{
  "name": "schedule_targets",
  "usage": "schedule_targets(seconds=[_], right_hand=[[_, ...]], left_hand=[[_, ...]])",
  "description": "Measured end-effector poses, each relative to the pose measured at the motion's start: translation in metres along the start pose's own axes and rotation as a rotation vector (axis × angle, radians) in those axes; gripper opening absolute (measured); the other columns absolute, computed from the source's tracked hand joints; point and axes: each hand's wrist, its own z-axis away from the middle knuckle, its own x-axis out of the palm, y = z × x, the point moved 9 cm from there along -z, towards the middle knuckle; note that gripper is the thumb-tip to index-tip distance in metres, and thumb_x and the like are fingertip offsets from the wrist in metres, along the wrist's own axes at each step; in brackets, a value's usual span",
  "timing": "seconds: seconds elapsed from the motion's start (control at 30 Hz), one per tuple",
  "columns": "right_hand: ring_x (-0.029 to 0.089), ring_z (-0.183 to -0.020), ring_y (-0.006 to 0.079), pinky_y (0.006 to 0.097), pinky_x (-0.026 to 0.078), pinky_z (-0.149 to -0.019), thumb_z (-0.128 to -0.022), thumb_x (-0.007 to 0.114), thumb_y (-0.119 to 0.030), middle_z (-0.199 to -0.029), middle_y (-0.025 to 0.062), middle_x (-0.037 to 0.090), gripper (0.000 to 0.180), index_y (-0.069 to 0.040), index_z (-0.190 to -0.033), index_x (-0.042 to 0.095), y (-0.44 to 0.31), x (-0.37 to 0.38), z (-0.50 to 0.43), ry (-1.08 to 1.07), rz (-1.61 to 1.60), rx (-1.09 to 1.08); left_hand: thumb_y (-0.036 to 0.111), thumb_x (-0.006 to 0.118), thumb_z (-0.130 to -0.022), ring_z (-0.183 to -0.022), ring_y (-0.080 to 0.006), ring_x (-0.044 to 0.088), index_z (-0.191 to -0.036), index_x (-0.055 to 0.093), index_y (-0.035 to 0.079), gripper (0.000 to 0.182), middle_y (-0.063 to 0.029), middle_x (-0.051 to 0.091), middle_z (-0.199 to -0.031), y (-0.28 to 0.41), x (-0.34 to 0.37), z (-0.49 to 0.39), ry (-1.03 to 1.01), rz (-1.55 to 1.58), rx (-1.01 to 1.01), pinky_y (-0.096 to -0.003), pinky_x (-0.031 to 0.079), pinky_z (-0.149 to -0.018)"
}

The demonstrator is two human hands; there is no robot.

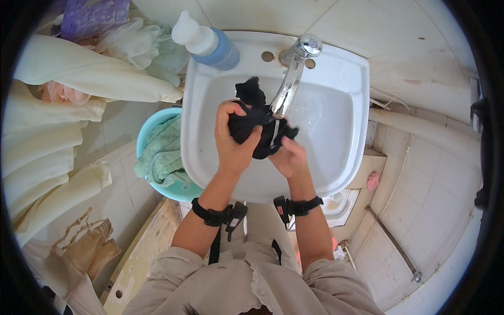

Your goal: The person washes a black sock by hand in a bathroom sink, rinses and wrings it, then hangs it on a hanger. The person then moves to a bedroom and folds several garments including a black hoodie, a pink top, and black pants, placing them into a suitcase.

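Under the spout of a chrome tap [289, 84] I hold a bunched black cloth [252, 118], with a stream of water falling onto it. My left hand [232, 141] grips the cloth on its left side, thumb pressed across the front. On the right, my right hand [289, 155] pinches its lower right part. Some of that hand's fingers are hidden behind the fabric. The white washbasin [334, 165] lies below both hands, its bottom wet near the tap.
A blue pump bottle [222, 51] stands on the basin's back left corner. Left of the basin, a turquoise tub [177, 193] holds a green towel [157, 157]. A cream curtain [47, 130] hangs at far left. A pipe [425, 122] runs along the right wall.
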Motion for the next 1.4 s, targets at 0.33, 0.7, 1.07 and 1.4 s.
schedule_targets(seconds=[0.33, 0.7, 1.07, 1.4], right_hand=[[0.057, -0.120, 0.0236, 0.0403, 0.043, -0.107, -0.101, 0.052, -0.048, -0.125, 0.0091, 0.062, 0.058, -0.003, -0.137, 0.049, 0.028, -0.044, -0.046, 0.162, 0.024, 0.176], [0.041, -0.128, 0.0464, 0.0550, 0.035, -0.107, -0.073, 0.073, -0.016, -0.137, 0.0236, 0.046, 0.046, -0.013, -0.119, 0.066, -0.032, 0.081, 0.022, 0.142, 1.645, -0.677], [0.055, -0.094, 0.0366, 0.0450, 0.047, -0.078, -0.062, 0.080, -0.021, -0.104, 0.0179, 0.058, 0.034, -0.008, -0.089, 0.065, -0.048, 0.080, 0.020, 0.370, 1.667, -1.079], [0.061, -0.071, 0.0192, 0.0320, 0.051, -0.066, -0.090, 0.060, -0.016, -0.084, 0.0086, 0.065, 0.018, 0.000, -0.094, 0.065, -0.033, -0.038, -0.038, 0.624, 0.542, -0.344]], left_hand=[[0.000, 0.068, -0.073, -0.125, -0.0240, 0.053, -0.136, 0.043, 0.005, 0.067, -0.0132, 0.052, -0.132, -0.021, 0.015, 0.010, -0.399, 0.200, -0.071, -0.0360, 0.038, -0.109], [0.067, 0.047, -0.094, -0.115, -0.0271, 0.060, -0.135, 0.049, 0.014, 0.067, -0.0079, 0.059, -0.127, -0.114, 0.049, 0.026, -0.160, 1.233, -0.874, -0.0447, 0.051, -0.099], [0.013, 0.053, -0.098, -0.080, -0.0129, 0.060, -0.096, 0.059, 0.005, 0.011, -0.0030, 0.060, -0.090, -0.095, 0.071, 0.025, -0.320, 0.598, -0.601, -0.0274, 0.052, -0.071], [0.020, 0.067, -0.090, -0.078, -0.0138, 0.061, -0.090, 0.065, 0.005, 0.016, -0.0030, 0.064, -0.088, -0.099, 0.028, 0.045, 0.222, 0.454, -0.876, -0.0297, 0.050, -0.070]])
